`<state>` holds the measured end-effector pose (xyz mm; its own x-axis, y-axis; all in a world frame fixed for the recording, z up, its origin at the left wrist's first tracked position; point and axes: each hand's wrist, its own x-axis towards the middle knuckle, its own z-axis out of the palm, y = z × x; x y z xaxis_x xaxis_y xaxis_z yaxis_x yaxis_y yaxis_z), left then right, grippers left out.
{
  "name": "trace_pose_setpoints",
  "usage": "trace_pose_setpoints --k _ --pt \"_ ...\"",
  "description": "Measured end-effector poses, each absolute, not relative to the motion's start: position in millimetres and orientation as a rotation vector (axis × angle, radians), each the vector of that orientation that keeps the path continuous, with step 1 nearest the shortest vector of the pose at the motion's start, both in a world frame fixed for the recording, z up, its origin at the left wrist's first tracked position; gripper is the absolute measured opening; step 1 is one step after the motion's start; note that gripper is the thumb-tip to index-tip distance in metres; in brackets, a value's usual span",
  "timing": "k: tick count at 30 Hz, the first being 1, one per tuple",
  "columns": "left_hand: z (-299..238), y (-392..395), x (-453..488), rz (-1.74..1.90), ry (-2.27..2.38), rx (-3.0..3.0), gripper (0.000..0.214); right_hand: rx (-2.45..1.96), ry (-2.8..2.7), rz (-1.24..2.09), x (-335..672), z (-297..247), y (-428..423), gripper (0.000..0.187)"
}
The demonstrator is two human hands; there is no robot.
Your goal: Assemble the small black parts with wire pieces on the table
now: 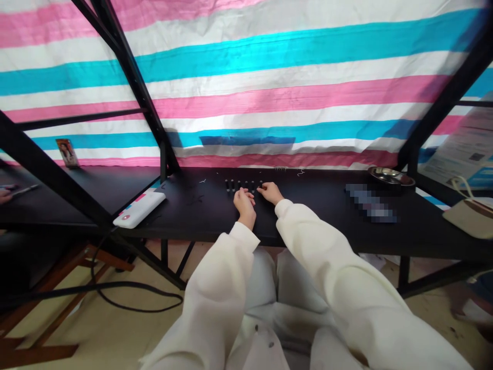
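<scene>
Small dark cylinders (232, 185) with pale tops stand upright in a short row on the black table (200, 216). My left hand (245, 206) is closed in front of the row's middle, its fingers curled inward. What it holds, if anything, is hidden. At the row's right end, the thumb and fingers of my right hand (271, 193) pinch together beside the last cylinder (261, 183). Something tiny and dark shows at those fingertips, too small to name. The hands are a short gap apart.
A white box-like device (140, 209) lies at left by the black frame post. At right are a shiny metal bowl (392, 176), a blurred-out item (370, 204) and a beige bag (470, 216). Another person's hand (5, 195) shows at far left. Striped sheeting (269, 97) hangs behind.
</scene>
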<state>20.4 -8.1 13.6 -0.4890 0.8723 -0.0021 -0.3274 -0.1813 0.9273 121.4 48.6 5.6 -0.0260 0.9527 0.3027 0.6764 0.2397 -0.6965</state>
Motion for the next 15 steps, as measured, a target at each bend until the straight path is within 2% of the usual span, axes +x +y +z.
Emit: trace_pose_setpoints --k 7,15 --pt "14.4 -9.8 21.8 1.814 1.182 0.692 0.025 -1.569 -1.751 0.453 116.3 -1.2 49.6 0.026" --pt "10.9 -11.2 29.2 1.791 1.129 0.847 0.030 -1.583 -1.847 0.423 119.6 1.8 47.2 0.023"
